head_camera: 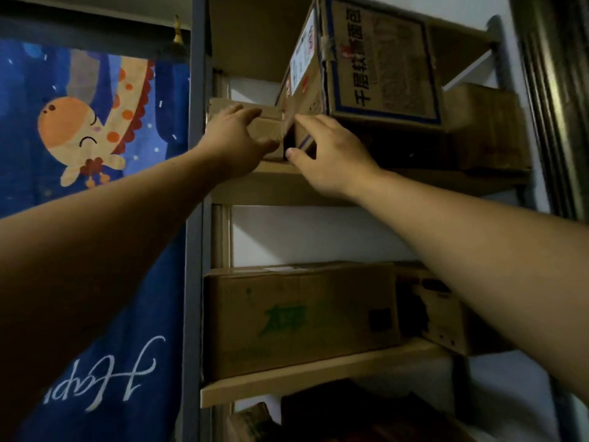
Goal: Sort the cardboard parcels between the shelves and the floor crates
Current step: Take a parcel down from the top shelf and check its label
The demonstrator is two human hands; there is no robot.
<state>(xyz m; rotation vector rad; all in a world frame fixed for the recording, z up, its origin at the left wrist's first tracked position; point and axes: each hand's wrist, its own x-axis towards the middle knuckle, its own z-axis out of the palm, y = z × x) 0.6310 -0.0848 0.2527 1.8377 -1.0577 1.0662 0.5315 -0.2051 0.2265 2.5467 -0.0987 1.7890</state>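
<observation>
Shelving: grey metal post [196,218] with wooden boards; its top and bottom are cut off by the frame.
Upper board [287,186]: carries the two small parcels now being handled, both pushed up against the left end.
Left parcel [269,129]: small plain carton beside the post, largely covered by the hand.
Left hand [237,138]: fingers nearly straight and spread, laid along the carton's top edge, thumb low on its front; whether it clasps cannot be told.
Right parcel [304,138]: small carton with a blue stripe, just beside the left parcel, a dark gap between them.
Right hand [331,154]: fingers bent over the carton's top, thumb tip at its lower front corner, pinching it; the fingertips lie in shadow.
Printed box [382,62]: large, with Chinese characters, sitting over the right parcel; what supports it is in darkness.
Far box [484,122]: dim, at the right end, detail unreadable.
Lower board [318,371]: long carton [299,317] with faint green print; a second box [443,317] half hidden by the right forearm.
Bottom level: dark shapes [255,422], not identifiable.
Curtain [95,122]: blue, giraffe pattern, left of the post.
</observation>
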